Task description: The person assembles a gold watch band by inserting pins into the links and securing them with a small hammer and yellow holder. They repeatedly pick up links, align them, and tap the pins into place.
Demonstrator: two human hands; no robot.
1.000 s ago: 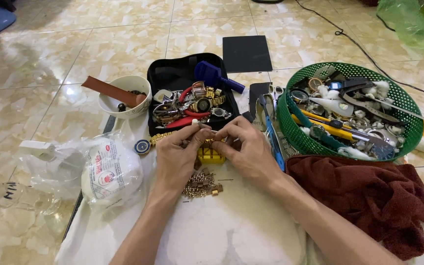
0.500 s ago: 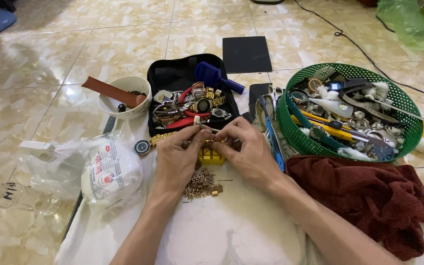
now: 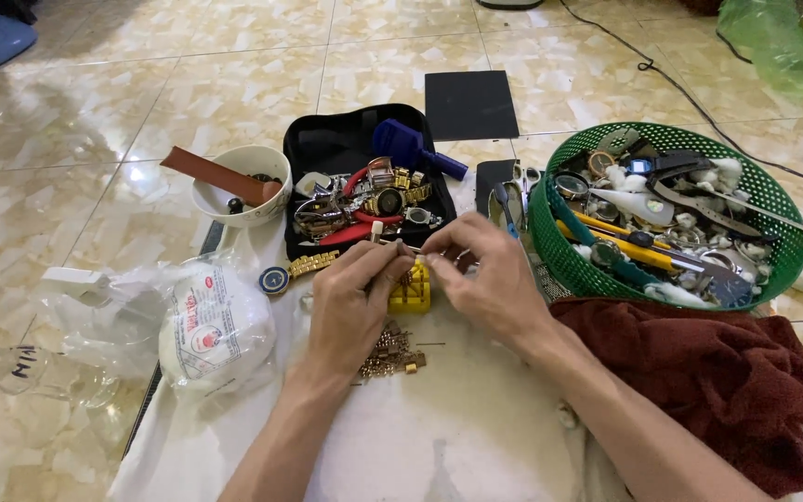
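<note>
The yellow block (image 3: 412, 292), a small plastic holder, sits on the white cloth (image 3: 457, 418) spread over the tiled floor (image 3: 234, 84), near the cloth's far edge and directly under both hands. The left hand (image 3: 353, 299) has its fingers (image 3: 385, 260) pressed together, pinching a thin tool with a pale tip (image 3: 376, 229) that rises just above the block; the right hand (image 3: 490, 279) curls its fingers (image 3: 443, 244) around a slim metal pin (image 3: 414, 249) pointing toward the left fingertips. What exactly lies on the block is hidden by the knuckles and cannot be made out. Just nearer than the block lies a heap of gold watch-band links (image 3: 390, 351), with a gold bracelet piece (image 3: 313, 265) beside a round blue-and-gold disc (image 3: 273, 280) to the left. Beyond the hands, an open black case (image 3: 327, 153) holds tangled watches and red-handled pliers, a blue tool (image 3: 411, 147) resting on its far side. A white bowl (image 3: 220, 200) with a brown strap (image 3: 216, 172) stands left of the case; a crumpled plastic bag (image 3: 206, 325) and a clear bottle (image 3: 39, 372), cut off at the picture's left edge, lie further left. Right of the hands, scissors (image 3: 513, 200) lean by a green basket (image 3: 773, 200) crowded with watch parts and tools, too jumbled to sort. A dark red cloth (image 3: 717, 372) bunches under the right forearm, and a black square pad (image 3: 471, 104) lies on the floor beyond.
</note>
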